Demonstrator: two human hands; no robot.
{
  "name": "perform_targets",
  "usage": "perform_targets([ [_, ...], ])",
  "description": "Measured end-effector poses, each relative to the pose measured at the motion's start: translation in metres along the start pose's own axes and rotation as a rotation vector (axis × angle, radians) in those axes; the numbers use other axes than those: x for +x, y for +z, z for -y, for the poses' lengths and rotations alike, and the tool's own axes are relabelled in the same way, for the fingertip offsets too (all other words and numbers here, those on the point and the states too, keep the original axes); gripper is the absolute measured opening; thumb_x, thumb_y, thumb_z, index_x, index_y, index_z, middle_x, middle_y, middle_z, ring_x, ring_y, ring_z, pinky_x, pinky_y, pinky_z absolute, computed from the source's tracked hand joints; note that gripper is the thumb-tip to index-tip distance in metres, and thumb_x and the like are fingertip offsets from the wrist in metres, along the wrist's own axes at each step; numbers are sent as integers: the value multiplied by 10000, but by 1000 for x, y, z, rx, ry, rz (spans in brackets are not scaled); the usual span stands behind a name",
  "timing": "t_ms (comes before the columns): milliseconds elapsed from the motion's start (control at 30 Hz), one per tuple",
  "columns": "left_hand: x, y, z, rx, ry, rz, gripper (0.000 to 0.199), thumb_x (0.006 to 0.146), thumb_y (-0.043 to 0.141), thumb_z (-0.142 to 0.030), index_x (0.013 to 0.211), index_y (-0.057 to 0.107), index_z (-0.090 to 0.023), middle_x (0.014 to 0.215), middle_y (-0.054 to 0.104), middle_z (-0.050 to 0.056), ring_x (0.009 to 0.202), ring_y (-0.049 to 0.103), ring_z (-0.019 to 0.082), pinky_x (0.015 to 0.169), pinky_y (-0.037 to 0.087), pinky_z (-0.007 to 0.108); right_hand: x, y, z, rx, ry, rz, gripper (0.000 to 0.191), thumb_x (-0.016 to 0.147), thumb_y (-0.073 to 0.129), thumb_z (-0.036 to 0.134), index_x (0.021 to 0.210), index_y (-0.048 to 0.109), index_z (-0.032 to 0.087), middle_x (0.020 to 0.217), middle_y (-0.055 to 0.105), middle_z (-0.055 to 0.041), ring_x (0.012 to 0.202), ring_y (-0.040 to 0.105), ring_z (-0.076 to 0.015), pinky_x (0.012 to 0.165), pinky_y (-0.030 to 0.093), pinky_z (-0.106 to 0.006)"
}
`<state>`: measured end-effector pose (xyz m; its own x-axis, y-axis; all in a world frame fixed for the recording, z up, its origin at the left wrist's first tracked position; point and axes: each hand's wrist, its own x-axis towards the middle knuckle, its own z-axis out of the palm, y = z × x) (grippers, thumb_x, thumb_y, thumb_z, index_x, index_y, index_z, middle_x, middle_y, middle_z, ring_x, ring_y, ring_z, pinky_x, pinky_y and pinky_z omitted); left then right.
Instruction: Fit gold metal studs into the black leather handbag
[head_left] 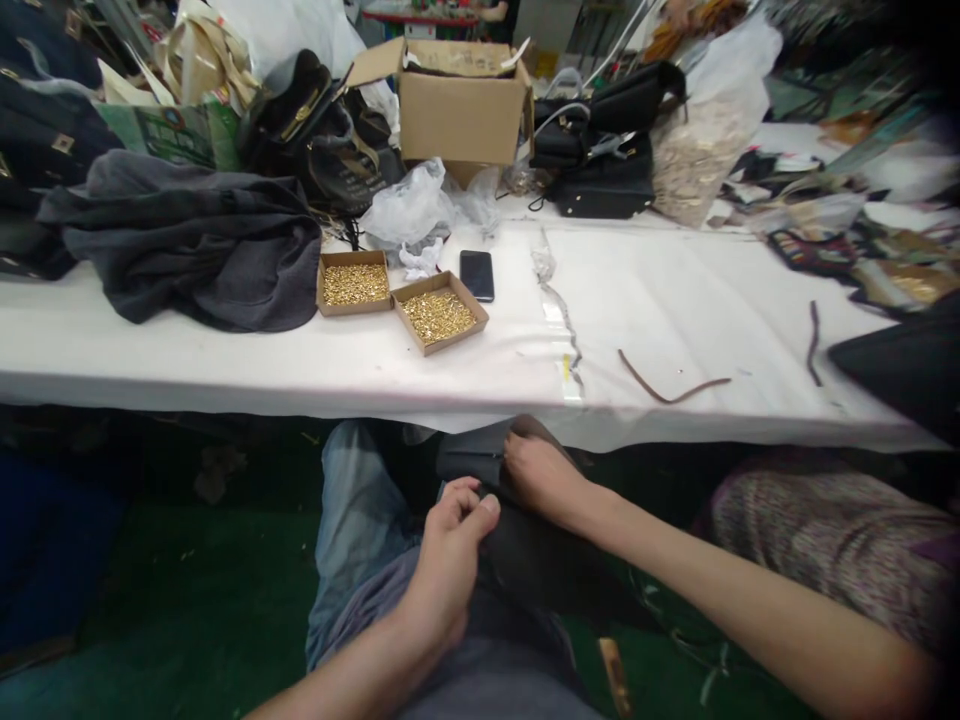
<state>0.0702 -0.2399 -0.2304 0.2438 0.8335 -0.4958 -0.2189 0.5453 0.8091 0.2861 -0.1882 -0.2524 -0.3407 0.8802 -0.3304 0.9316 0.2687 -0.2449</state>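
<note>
Head view: your left hand [450, 545] and right hand [540, 475] pinch a dark piece [480, 465] on your lap, below the near table edge [375, 395]. Two boxes [352, 283] of gold bits and one phone [477, 275] sit far. No readable writing.

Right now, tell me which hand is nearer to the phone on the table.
Right. The right hand grips dark material just under the table edge, below the phone. The left hand sits lower, over the lap.
</note>
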Motion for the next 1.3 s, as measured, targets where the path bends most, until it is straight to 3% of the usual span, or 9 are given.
perform_targets([
  [133,-8,-42,11,-218,-284,18,459,757,963,-507,768,648,-173,895,649,64,806,583,200,722,440,291,-12,7,8,120,-77,127,573,777,666,87,1348,659,140,1237,818,-184,1121,784,-333,931,579,-367],
  [367,-11,-65,51,-176,-357,111,583,725,954,-582,744,511,-203,681,470,-40,615,370,113,593,248,270,-17,22,13,377,67,203,290,830,544,71,1013,717,214,1222,817,-114,1130,759,-275,997,536,-352],
  [467,-2,-55,56,-99,-238,138,497,833,863,-566,783,524,-205,714,490,-34,657,403,134,634,295,281,-19,27,22,394,177,74,82,917,659,235,961,727,219,1097,818,-96,1003,747,-271,880,517,-352],
  [567,8,-46,54,180,-10,136,325,939,753,-453,818,591,-199,773,554,-6,741,499,176,701,364,311,-26,27,25,446,211,-67,225,976,728,439,906,740,225,923,789,-55,860,705,-251,791,483,-358],
  [667,13,-44,49,531,273,107,182,1007,668,-296,855,616,-211,905,628,29,888,590,220,830,451,356,-36,26,22,583,145,-169,239,1054,666,427,964,783,239,976,803,-31,929,709,-241,859,499,-360],
  [800,18,-55,42,748,534,72,72,1018,680,-222,949,660,-215,1502,595,150,1443,543,350,1221,434,545,-46,28,13,674,80,-146,283,1099,628,421,951,794,246,943,795,-10,904,701,-226,864,507,-358],
  [900,27,-61,40,724,517,229,118,1059,634,-234,942,637,-216,1759,410,130,1643,386,355,1338,352,565,-46,31,4,644,11,-128,305,1111,618,402,901,761,234,919,779,-10,893,690,-220,870,507,-361],
  [1000,38,-60,41,653,407,347,220,1087,598,-263,872,585,-222,1653,554,121,1525,553,313,1272,455,488,-47,34,-7,630,-44,-119,305,1130,592,395,941,768,232,975,787,-25,955,696,-228,921,517,-369],
  [1300,48,-51,47,645,353,259,270,1062,645,-302,812,596,-215,1501,655,119,1379,653,306,1230,485,451,-55,34,-22,769,-60,-54,281,1127,603,397,1288,814,303,1255,796,-43,1192,713,-255,1095,548,-386],
])
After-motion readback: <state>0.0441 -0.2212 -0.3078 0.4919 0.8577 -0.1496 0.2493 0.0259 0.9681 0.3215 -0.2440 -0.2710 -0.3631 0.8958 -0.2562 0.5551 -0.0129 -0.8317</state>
